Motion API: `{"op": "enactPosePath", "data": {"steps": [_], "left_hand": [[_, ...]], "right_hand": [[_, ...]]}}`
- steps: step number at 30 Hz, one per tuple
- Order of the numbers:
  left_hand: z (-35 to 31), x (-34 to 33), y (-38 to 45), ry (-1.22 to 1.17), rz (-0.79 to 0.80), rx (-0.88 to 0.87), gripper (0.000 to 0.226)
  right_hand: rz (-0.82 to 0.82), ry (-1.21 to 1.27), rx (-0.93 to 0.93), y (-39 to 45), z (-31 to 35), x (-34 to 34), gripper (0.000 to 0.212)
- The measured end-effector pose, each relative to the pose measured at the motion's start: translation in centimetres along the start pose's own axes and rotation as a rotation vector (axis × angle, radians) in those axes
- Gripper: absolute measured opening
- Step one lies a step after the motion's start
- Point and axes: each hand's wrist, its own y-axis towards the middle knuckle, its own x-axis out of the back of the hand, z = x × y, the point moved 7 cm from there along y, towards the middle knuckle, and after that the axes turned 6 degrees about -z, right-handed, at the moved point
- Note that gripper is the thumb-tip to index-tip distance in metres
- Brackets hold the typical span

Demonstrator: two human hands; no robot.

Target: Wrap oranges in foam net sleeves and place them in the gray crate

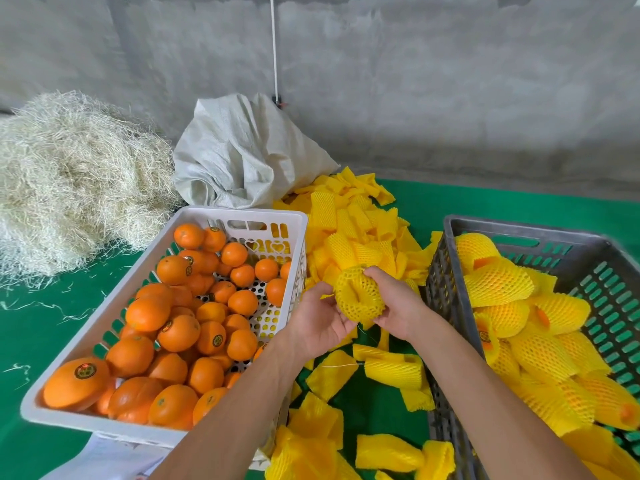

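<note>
A: Step now?
B: Sleeving. Both hands up between the crates. Left hand (320,315) cups the yellow foam net sleeve (358,296) from below, right hand (394,306) pinches its rim. Can't see an orange inside, likely hidden.
A: Tip?
B: Judgement: stretch the mouth evenly, pull over the widest part, don't tear the mesh.
A: Containers?
B: White crate (239,216), left: bare oranges (180,332), stickered. Gray crate (519,233), right: wrapped oranges (498,282) piled. Loose sleeves (349,220) on the green table (52,323) between.

Two bare forearms, no sleeves, left hand (317,318) and right hand (398,306) without gloves or rings.
</note>
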Motion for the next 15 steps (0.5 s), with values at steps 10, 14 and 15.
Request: {"op": "enactPosePath", "data": {"steps": [10,14,15], "left_hand": [[-0.3,-2.0,-1.0,0.143,0.248,-0.058,0.062],[-3.2,-0.9,-2.4,0.321,0.057,-0.286,0.047],[-4.8,-0.4,-3.1,0.388,0.015,-0.368,0.042]], "right_hand": [[0.086,0.072,-0.049,-0.7,0.4,-0.2,0.036],[0.045,0.102,0.007,0.2,1.0,0.6,0.053],[0.034,0.119,0.016,0.6,1.0,0.9,0.060]]}}
